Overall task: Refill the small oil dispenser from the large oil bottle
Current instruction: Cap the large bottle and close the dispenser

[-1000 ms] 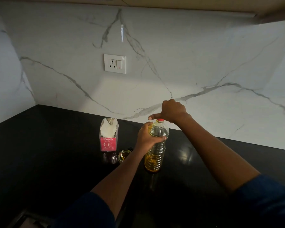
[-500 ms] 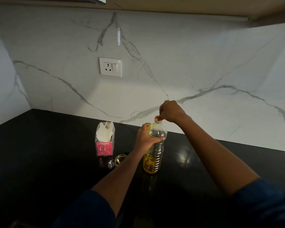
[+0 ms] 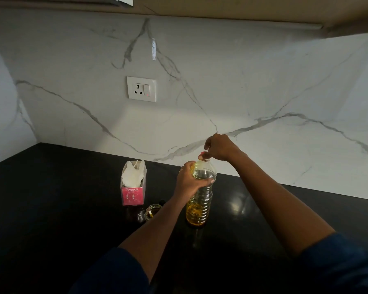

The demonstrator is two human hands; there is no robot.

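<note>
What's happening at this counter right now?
A person is working on the cap of a large clear ribbed plastic oil bottle, which stands upright on the black countertop. The left hand grips the bottle's shoulder, and the right hand pinches its small red cap at the neck. Whether the cap is loose yet is unclear. A small round glass oil dispenser sits to the bottle's left, near a pink tissue box. Nothing is being poured yet.

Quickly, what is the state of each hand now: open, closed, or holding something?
Left hand: closed around the large oil bottle, near its shoulder.
Right hand: pinching the red cap at the bottle's top.
</note>
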